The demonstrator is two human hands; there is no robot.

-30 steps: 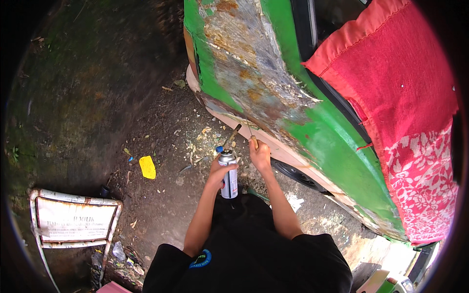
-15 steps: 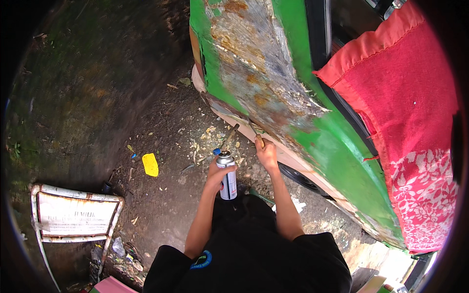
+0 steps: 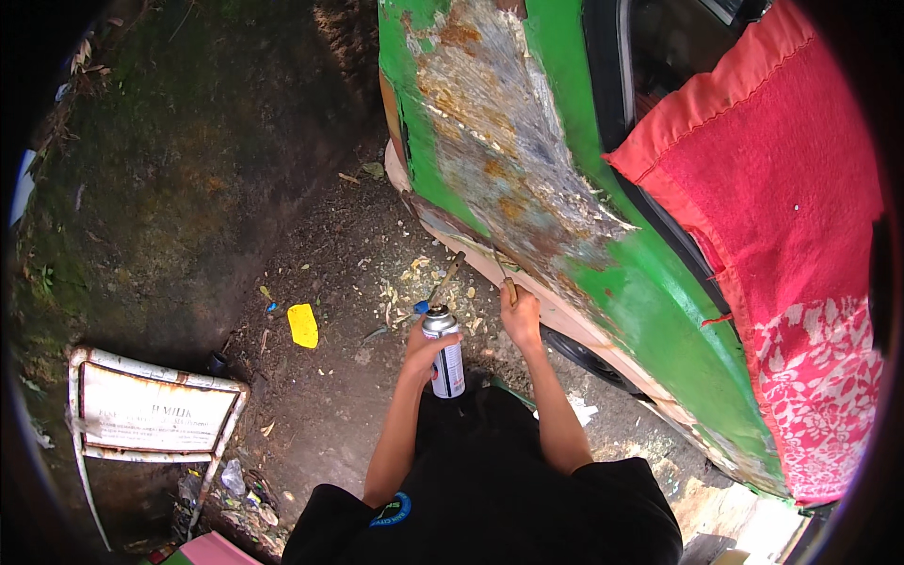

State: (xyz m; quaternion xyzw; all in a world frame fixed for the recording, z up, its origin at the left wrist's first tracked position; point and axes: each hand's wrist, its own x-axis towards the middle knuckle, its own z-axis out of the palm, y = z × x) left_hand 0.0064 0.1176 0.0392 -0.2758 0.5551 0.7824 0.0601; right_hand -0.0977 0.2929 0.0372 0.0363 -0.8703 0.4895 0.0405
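My left hand [image 3: 426,352] is wrapped round a white and dark gas canister [image 3: 450,365] held in front of my body. On top of it sits a blow torch head [image 3: 450,275] with a blue knob, its tube pointing up and right to the car's lower edge. No flame can be made out. In my right hand [image 3: 522,317] is a scraper [image 3: 510,290] with a wooden-looking handle. Its thin blade reaches the lower edge of the green car body [image 3: 636,292], by a large patch stripped to bare, rusty metal [image 3: 508,141].
A red patterned cloth [image 3: 767,226] drapes over the car at right. Light paint flakes [image 3: 419,282] litter the dirt ground beneath the torch. Left of them lies a yellow scrap [image 3: 302,326]. A rusty white metal frame with a panel [image 3: 155,410] stands at lower left, near some litter.
The whole view has shifted slightly, so everything sits a little lower and further right. My right hand has drawn slightly back toward me with the scraper; the left keeps its hold on the canister.
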